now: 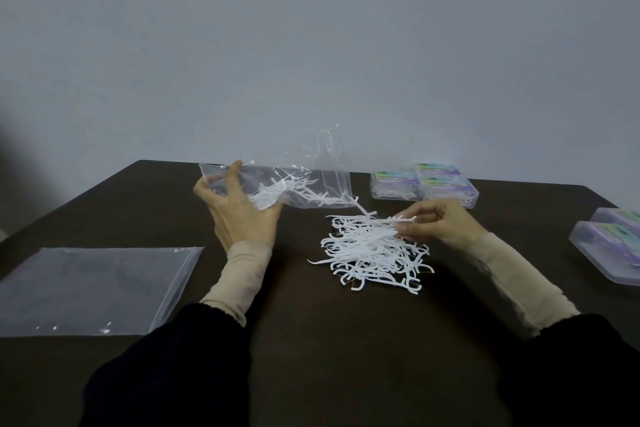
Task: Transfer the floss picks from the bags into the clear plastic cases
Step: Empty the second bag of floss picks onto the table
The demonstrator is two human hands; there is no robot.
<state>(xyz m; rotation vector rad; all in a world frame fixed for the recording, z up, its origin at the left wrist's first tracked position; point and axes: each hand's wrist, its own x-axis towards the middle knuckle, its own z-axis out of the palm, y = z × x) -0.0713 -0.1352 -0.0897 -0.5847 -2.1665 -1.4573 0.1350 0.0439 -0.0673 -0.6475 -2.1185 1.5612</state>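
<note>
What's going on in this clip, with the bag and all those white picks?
A person's left hand holds up a clear bag with a few floss picks left inside. The right hand pinches picks at the top of a loose pile on the dark table. A flat bag lies left; clear cases sit far right.

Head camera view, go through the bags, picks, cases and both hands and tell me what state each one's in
Held bag: lifted, mouth tipped right, some picks inside.
Flat bag: lying on table, looks empty.
Pick pile: loose on table.
Far cases: closed, picks inside.
Right-edge cases: contents unclear.
Left hand: grips held bag.
Right hand: pinches picks.
</note>
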